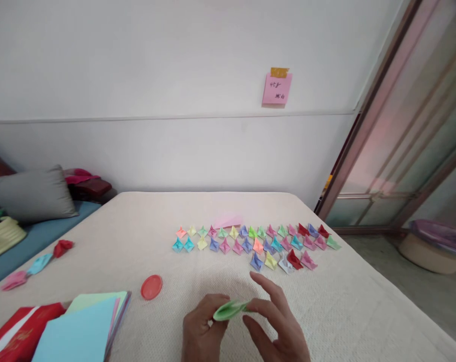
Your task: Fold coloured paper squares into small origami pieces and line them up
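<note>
Bare hands meet low in the view, nearest the camera, with a folded piece of green paper [230,310] between them. It is thin and smooth, bent into a narrow leaf-like pocket that gapes a little at its left end and tapers to the right. The left hand [204,327] has its thumb and forefinger closed in a pinch on that rounded left end. The right hand [280,327] is half open, fingers curved and spread; one fingertip is at the tapered end, another finger is lifted above, and the thumb sits just below, apart from the paper.

Beneath them spreads a cream tablecloth [148,216] with a fine, pebbled weave. Beyond the hands, small folded paper shapes [258,245] stand in three rows, crisp and pointed, diamond-like in outline (pinks, blues, greens, yellows, a few deep reds). Behind them lies a flat pale pink sheet [228,220].

To the left of the hands rests a round, rimmed red disc [151,287], glossy like plastic. Farther left, a squared stack of coloured paper [79,327], light blue uppermost, lies against a shiny red packet [22,332] with a white stripe. Three crumpled-looking pieces [39,263], red, blue and pink, line the table's left edge.
</note>
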`<control>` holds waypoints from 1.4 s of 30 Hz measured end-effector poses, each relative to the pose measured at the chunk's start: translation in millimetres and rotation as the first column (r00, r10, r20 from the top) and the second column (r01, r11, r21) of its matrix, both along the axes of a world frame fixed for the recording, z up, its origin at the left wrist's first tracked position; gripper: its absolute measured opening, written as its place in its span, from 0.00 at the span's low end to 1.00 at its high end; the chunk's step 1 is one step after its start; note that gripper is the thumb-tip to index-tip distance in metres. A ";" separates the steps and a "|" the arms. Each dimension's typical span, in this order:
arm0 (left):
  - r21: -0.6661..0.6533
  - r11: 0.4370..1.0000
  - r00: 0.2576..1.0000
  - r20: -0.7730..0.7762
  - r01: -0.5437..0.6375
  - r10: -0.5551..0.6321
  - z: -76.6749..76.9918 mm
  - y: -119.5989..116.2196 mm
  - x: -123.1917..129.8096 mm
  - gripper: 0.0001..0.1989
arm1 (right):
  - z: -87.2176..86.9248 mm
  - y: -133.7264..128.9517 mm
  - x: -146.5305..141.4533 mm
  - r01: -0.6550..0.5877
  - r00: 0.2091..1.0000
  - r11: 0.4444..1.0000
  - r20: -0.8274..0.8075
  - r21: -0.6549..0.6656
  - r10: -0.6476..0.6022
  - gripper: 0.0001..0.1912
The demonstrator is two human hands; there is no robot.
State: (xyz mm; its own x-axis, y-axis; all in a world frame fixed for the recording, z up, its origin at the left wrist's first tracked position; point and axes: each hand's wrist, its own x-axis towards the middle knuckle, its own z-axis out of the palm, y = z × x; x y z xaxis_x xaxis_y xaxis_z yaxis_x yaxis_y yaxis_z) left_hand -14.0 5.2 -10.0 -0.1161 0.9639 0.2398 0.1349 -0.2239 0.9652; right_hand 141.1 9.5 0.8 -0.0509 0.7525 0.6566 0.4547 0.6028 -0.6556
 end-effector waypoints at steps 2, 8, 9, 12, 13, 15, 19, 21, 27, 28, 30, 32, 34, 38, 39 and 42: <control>0.025 1.000 1.000 -0.009 -0.006 0.006 -1.0 -0.4 -0.2 0.08 | -2.4 0.6 -1.5 0.001 1.000 1.000 -0.002 -0.005 -0.001 0.08; 0.051 0.999 0.999 -0.029 -0.017 0.018 -4.1 -0.6 -0.5 0.07 | -4.3 0.6 -0.2 -0.004 0.999 1.000 0.054 -0.028 0.005 0.07; 0.043 0.999 0.999 -0.030 -0.024 0.025 -4.5 -0.4 -0.4 0.07 | -4.0 0.4 0.2 -0.006 0.998 1.000 0.063 -0.022 0.008 0.07; 0.026 0.999 0.999 -0.031 -0.035 0.036 -5.4 0.4 0.0 0.07 | -2.8 -0.2 0.8 -0.018 0.997 1.000 0.078 0.003 0.018 0.10; 0.020 0.999 0.999 -0.032 -0.032 0.033 -5.6 0.6 0.1 0.07 | -2.5 -0.3 0.8 -0.022 0.996 1.000 0.082 0.008 0.021 0.11; 0.011 1.000 0.999 -0.037 -0.026 0.026 -6.0 0.9 0.1 0.07 | -2.5 -0.1 0.9 -0.025 0.995 1.000 0.093 0.013 0.024 0.12; 0.027 0.999 0.999 -0.042 -0.020 0.021 -7.7 0.9 -1.3 0.06 | -4.6 0.9 0.7 -0.006 0.994 1.000 0.114 0.009 0.005 0.10; 0.043 0.999 0.999 -0.041 -0.017 0.019 -9.2 1.0 -2.0 0.05 | -6.3 1.7 0.4 0.004 0.992 1.000 0.124 0.005 -0.005 0.08; 0.075 0.997 0.997 -0.069 -0.023 0.028 -13.1 3.2 -3.3 0.06 | -8.0 4.8 1.2 0.020 0.980 0.996 0.196 0.081 -0.036 0.09; 0.083 0.996 0.997 -0.072 -0.027 0.034 -13.4 3.6 -3.7 0.06 | -7.4 5.3 1.8 0.030 0.975 0.993 0.214 0.110 -0.053 0.09; 0.110 0.993 0.996 -0.080 -0.032 0.041 -14.1 4.4 -4.6 0.06 | -5.9 6.5 3.5 0.067 0.954 0.983 0.276 0.171 -0.113 0.09; 0.142 0.989 0.994 -0.098 -0.036 0.050 -15.0 4.9 -5.2 0.06 | -5.3 7.7 5.2 0.102 0.910 0.971 0.374 0.217 -0.179 0.08; 0.169 0.985 0.989 -0.131 -0.039 0.062 -16.2 4.9 -5.0 0.06 | -6.6 8.8 6.4 0.113 0.866 0.966 0.454 0.232 -0.211 0.07; 0.206 0.978 0.965 -0.251 -0.024 0.076 -18.7 4.9 -3.6 0.07 | -11.6 8.4 6.1 0.056 0.938 0.993 0.334 0.105 -0.088 0.09; 0.215 0.976 0.950 -0.301 -0.013 0.079 -19.1 5.0 -3.1 0.08 | -12.2 7.8 5.8 0.020 0.964 0.999 0.265 0.047 -0.031 0.10; 0.262 0.965 0.873 -0.475 0.019 0.111 -20.2 5.6 -1.6 0.10 | -11.3 6.3 5.4 -0.081 0.987 0.993 0.134 -0.089 0.093 0.08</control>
